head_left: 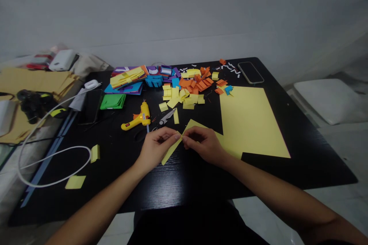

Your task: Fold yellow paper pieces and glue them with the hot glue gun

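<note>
My left hand and my right hand meet near the middle of the black table. The fingertips of both pinch a small piece of yellow paper, mostly covered by the fingers. Below the hands a yellow paper strip lies at a slant, and a larger yellow sheet spreads out to the right. Just beyond my left hand are scissors, their handles partly hidden. A yellow glue gun rests to their left. Folded yellow paper pieces are scattered farther back.
At the back lie orange paper pieces, a stack of coloured paper and a phone. Green paper and a second phone are on the left. A white cable loops over the left edge. A white stool stands right.
</note>
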A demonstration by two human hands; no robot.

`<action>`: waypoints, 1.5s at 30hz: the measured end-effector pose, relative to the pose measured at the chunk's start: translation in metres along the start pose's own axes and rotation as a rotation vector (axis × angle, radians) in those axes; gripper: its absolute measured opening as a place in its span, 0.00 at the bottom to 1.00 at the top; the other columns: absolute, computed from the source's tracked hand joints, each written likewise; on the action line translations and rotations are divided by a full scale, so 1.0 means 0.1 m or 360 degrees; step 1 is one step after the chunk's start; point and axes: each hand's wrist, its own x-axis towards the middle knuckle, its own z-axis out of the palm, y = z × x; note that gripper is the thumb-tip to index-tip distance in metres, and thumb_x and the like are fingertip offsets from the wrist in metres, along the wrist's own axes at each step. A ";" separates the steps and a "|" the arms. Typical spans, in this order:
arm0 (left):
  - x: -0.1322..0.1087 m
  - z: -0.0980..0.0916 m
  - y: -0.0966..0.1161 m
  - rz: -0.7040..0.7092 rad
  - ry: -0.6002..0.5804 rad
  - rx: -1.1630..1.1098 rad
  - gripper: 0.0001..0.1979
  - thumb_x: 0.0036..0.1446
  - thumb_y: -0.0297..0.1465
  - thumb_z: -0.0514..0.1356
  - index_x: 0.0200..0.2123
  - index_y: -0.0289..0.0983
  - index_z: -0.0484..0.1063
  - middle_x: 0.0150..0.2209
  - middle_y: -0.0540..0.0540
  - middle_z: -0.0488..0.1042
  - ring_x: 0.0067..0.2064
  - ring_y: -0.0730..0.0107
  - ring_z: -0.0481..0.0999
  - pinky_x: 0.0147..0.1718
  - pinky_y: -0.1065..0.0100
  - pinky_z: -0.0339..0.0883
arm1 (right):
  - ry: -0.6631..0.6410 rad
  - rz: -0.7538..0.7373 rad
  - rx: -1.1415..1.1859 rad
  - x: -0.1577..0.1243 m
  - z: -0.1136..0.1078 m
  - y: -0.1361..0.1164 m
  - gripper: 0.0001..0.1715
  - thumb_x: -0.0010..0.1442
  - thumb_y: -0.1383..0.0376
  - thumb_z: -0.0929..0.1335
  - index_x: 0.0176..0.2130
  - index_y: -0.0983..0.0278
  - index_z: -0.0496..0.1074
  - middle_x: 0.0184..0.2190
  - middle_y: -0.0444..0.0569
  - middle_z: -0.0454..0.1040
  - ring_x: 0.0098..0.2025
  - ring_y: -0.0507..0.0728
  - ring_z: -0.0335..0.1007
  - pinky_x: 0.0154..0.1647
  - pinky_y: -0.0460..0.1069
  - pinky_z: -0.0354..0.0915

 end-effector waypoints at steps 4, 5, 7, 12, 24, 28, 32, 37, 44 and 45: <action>0.00 -0.01 0.03 -0.0087 -0.0105 -0.0123 0.11 0.59 0.38 0.69 0.36 0.35 0.81 0.29 0.46 0.83 0.30 0.70 0.81 0.32 0.71 0.74 | 0.0082 0.0038 0.0089 0.02 -0.02 0.01 0.10 0.60 0.59 0.74 0.33 0.63 0.76 0.25 0.43 0.76 0.27 0.52 0.73 0.32 0.48 0.69; 0.00 -0.01 0.03 -0.0113 -0.0117 -0.0144 0.12 0.59 0.38 0.69 0.36 0.34 0.81 0.29 0.46 0.83 0.31 0.69 0.82 0.33 0.70 0.75 | 0.0103 0.0045 0.0120 0.03 -0.03 0.01 0.10 0.60 0.58 0.74 0.32 0.63 0.76 0.25 0.43 0.76 0.27 0.52 0.73 0.33 0.48 0.70; 0.00 -0.02 0.03 -0.0158 -0.0116 -0.0162 0.13 0.58 0.39 0.70 0.35 0.34 0.80 0.28 0.46 0.83 0.29 0.69 0.81 0.32 0.70 0.76 | 0.0135 0.0046 0.0169 0.04 -0.03 0.02 0.11 0.59 0.58 0.74 0.32 0.62 0.76 0.25 0.43 0.76 0.27 0.52 0.73 0.33 0.49 0.70; 0.01 -0.03 0.01 -0.0124 -0.0091 -0.0123 0.11 0.58 0.38 0.70 0.34 0.34 0.80 0.27 0.46 0.82 0.28 0.70 0.81 0.32 0.70 0.75 | 0.0125 0.0049 0.0206 0.05 -0.03 0.02 0.11 0.60 0.58 0.74 0.32 0.62 0.75 0.25 0.43 0.76 0.28 0.52 0.73 0.35 0.49 0.70; -0.03 -0.01 -0.04 0.0135 -0.0125 0.0344 0.11 0.62 0.38 0.66 0.37 0.36 0.81 0.30 0.46 0.83 0.30 0.70 0.81 0.31 0.72 0.72 | -0.0010 0.0097 0.0043 0.04 -0.02 0.02 0.15 0.63 0.53 0.74 0.36 0.63 0.75 0.26 0.43 0.75 0.26 0.52 0.71 0.31 0.48 0.68; -0.02 -0.03 -0.04 0.0069 -0.0133 0.0291 0.12 0.63 0.39 0.65 0.37 0.35 0.79 0.27 0.47 0.81 0.29 0.69 0.81 0.31 0.71 0.74 | 0.0074 0.0093 0.0076 0.06 -0.03 0.00 0.18 0.61 0.50 0.74 0.34 0.62 0.75 0.25 0.43 0.75 0.27 0.53 0.73 0.33 0.49 0.71; 0.02 -0.06 0.01 -0.0035 -0.0135 0.0171 0.12 0.61 0.39 0.66 0.35 0.34 0.78 0.26 0.48 0.79 0.26 0.70 0.79 0.28 0.71 0.75 | 0.0160 0.0121 0.0238 0.10 -0.06 0.01 0.20 0.60 0.49 0.75 0.34 0.62 0.74 0.25 0.42 0.75 0.26 0.53 0.74 0.34 0.50 0.72; 0.04 -0.08 0.04 -0.0101 -0.0170 0.0113 0.13 0.60 0.39 0.67 0.35 0.33 0.78 0.24 0.49 0.77 0.24 0.74 0.75 0.24 0.73 0.73 | 0.0080 0.0214 0.0262 0.11 -0.07 0.03 0.21 0.60 0.48 0.75 0.35 0.62 0.72 0.23 0.42 0.76 0.24 0.53 0.75 0.31 0.49 0.73; 0.05 -0.10 0.06 -0.0119 -0.0210 0.0085 0.11 0.58 0.36 0.68 0.34 0.33 0.79 0.24 0.48 0.77 0.24 0.74 0.74 0.22 0.75 0.71 | -0.0084 0.0353 0.0330 0.09 -0.05 0.01 0.22 0.55 0.50 0.78 0.35 0.66 0.77 0.25 0.45 0.79 0.23 0.52 0.77 0.26 0.47 0.75; 0.05 -0.10 0.07 -0.0117 -0.0215 0.0081 0.10 0.58 0.36 0.68 0.34 0.33 0.79 0.25 0.48 0.77 0.24 0.74 0.74 0.22 0.75 0.71 | -0.0086 0.0362 0.0342 0.09 -0.05 0.01 0.22 0.55 0.50 0.78 0.35 0.66 0.77 0.25 0.46 0.80 0.24 0.52 0.78 0.27 0.47 0.76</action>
